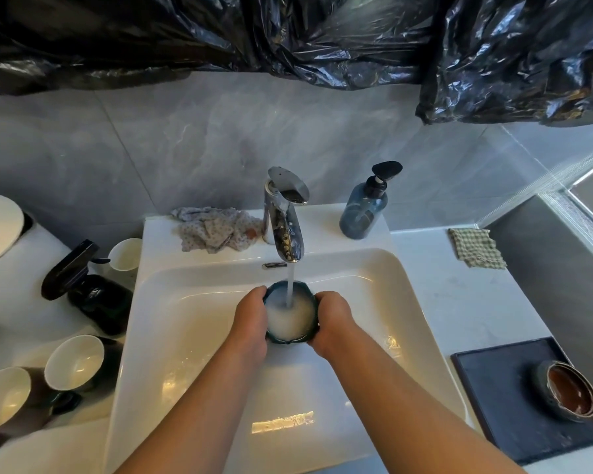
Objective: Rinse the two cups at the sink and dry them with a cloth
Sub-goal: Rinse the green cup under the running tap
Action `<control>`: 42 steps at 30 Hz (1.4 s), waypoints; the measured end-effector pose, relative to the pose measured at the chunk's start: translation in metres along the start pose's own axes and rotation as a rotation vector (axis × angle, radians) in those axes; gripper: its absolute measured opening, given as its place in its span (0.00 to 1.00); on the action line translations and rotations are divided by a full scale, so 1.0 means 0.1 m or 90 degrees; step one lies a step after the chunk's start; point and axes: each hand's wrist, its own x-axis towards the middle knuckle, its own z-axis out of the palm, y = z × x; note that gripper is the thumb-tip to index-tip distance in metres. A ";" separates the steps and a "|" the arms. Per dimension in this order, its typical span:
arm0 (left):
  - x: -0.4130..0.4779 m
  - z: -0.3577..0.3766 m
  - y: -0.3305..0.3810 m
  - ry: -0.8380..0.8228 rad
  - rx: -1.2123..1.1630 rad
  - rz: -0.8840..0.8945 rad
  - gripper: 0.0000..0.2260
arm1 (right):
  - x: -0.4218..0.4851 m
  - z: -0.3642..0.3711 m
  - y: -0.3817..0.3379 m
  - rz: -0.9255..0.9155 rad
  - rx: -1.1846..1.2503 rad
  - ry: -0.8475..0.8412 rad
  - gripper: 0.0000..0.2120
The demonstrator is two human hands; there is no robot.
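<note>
A dark teal cup (290,316) sits upright over the white sink (192,323), full of foaming water. A stream falls into it from the chrome faucet (283,220). My left hand (250,319) grips the cup's left side and my right hand (332,319) grips its right side. A second cup (567,391), dark outside and brown inside, lies tilted on a black tray (493,398) at the right. A crumpled patterned cloth (216,229) rests on the sink's back ledge, left of the faucet. A green checked cloth (476,248) lies on the counter at the right.
A blue soap pump bottle (365,210) stands right of the faucet. Left of the sink are a black spray bottle (86,289), a white cup (125,254) and two white-lined bowls (74,362) (2,398). Black plastic sheeting (288,35) hangs above the tiled wall.
</note>
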 end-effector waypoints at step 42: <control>-0.22 0.10 0.15 0.066 -0.002 0.220 0.12 | -0.12 0.04 0.04 -0.214 0.179 -0.056 0.16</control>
